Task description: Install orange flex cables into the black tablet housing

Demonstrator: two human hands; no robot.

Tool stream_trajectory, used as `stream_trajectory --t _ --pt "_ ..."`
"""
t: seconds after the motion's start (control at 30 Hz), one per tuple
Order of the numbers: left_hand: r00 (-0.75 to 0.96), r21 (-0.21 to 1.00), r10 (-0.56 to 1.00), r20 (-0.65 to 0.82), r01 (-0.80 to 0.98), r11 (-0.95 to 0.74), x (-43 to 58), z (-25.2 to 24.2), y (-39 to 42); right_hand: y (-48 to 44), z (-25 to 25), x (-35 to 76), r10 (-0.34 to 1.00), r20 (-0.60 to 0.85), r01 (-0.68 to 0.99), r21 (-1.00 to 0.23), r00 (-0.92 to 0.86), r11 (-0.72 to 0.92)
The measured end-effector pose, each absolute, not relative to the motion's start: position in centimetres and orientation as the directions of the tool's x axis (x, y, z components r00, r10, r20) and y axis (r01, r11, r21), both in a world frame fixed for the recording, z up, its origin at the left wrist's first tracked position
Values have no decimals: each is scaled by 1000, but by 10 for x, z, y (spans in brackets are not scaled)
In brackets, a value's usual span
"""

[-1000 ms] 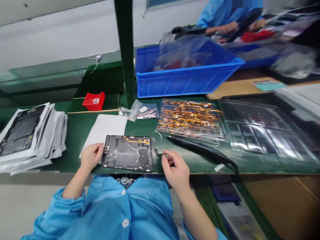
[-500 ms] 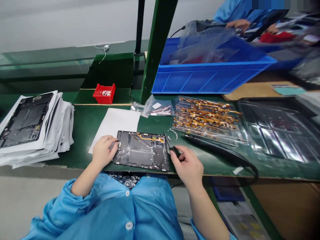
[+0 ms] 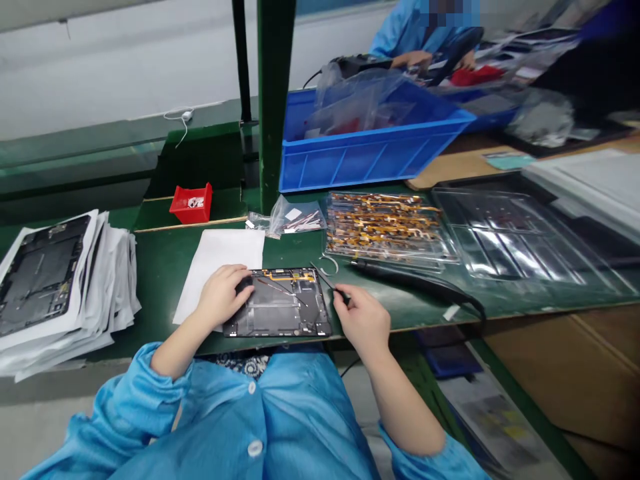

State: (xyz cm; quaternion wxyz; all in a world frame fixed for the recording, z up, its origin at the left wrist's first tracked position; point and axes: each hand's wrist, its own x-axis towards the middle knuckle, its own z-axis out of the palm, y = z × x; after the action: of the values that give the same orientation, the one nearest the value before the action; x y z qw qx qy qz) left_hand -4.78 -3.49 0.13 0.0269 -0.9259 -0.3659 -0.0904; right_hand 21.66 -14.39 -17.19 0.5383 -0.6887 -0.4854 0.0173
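A black tablet back housing (image 3: 280, 303) lies flat on the green bench, with an orange flex strip along its far edge. My left hand (image 3: 223, 297) rests on its left side, fingers over the edge and pressing on the housing. My right hand (image 3: 363, 319) sits just to the right of the housing, pinching slim dark tweezers (image 3: 327, 283). Their tips point up and left, near the housing's top right corner. Under the housing's left edge and my left hand lies a white sheet (image 3: 220, 267).
A clear tray of orange flex cables (image 3: 385, 227) and a corded black tool (image 3: 415, 283) lie beyond my right hand. Left stands a paper-interleaved stack of housings (image 3: 65, 287). Further back are a small bag (image 3: 287, 218), red bin (image 3: 191, 203), blue crate (image 3: 370, 150) and a co-worker (image 3: 400, 33).
My left hand has slid right, further onto the housing. My right hand still pinches the tweezers, now tilted differently. The whole view has shifted as my head moved.
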Motion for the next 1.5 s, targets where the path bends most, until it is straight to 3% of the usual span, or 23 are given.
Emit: stream_trajectory --t 0.13,0.4,0.73,1.2,1.5 --pt "775 -13 628 76 630 -776 -31 3 -28 -141 -170 215 659 483 622 -783 577 29" --pt "817 -74 576 -3 574 -815 -33 3 -20 -137 -175 214 655 428 591 -806 622 -34" --pt "876 -287 471 -102 427 -857 -18 11 -10 -132 -175 216 665 407 580 -813 627 -49" --pt "850 -416 446 -280 311 -854 3 17 -15 -139 -173 213 609 520 665 -747 598 -16" --pt "874 -437 342 -345 173 -883 8 15 -12 -152 -168 220 612 572 657 -746 546 112"
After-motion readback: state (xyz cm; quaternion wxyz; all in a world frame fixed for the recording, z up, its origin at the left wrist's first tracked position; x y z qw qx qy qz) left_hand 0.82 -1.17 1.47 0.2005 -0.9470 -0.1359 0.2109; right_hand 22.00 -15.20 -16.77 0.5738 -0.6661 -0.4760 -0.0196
